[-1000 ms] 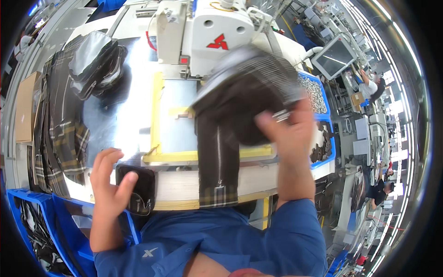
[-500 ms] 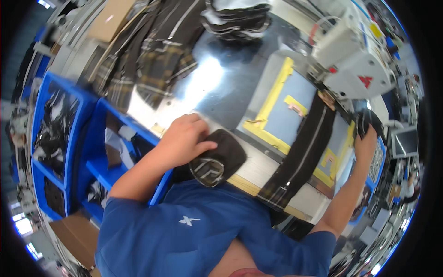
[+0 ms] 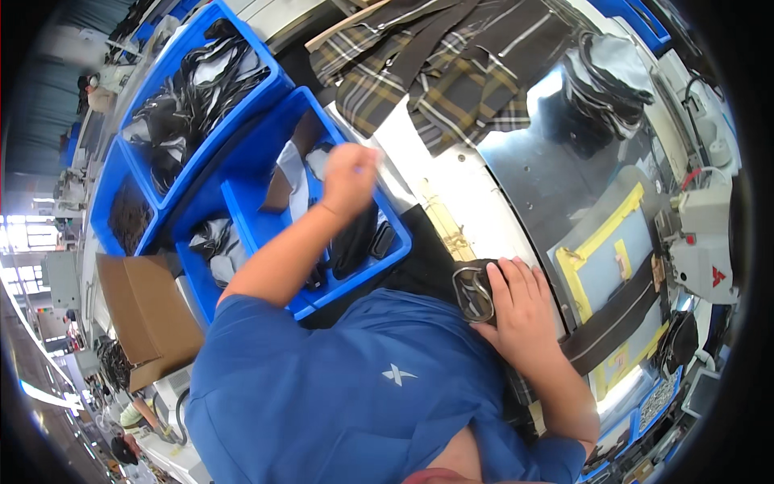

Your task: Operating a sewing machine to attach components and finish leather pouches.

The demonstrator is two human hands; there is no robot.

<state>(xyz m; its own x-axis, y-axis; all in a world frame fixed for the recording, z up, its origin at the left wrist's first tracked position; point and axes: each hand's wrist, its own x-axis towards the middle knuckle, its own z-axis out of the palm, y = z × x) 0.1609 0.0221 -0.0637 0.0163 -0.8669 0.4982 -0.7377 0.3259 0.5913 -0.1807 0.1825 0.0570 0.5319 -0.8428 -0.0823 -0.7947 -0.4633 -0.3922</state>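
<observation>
My left hand is raised over a blue bin holding dark pieces and pale sheets; its fingers are curled, and what they hold, if anything, is too blurred to name. My right hand grips a small black pouch with a pale looped trim at the bench's front edge, fingers over its top. To the right, a dark zippered strip lies across a yellow-taped template by a white sewing machine. A dark rounded piece sits below the machine.
More blue bins with dark pieces stand at upper left, beside an open cardboard box. Plaid strips and a pile of dark, silver-lined pieces lie on the bench. A tray of small metal parts is at lower right.
The view has turned left toward the bins. My left hand has left the black pouch and lifted over them; my right hand has left the dark piece near the machine and taken the pouch.
</observation>
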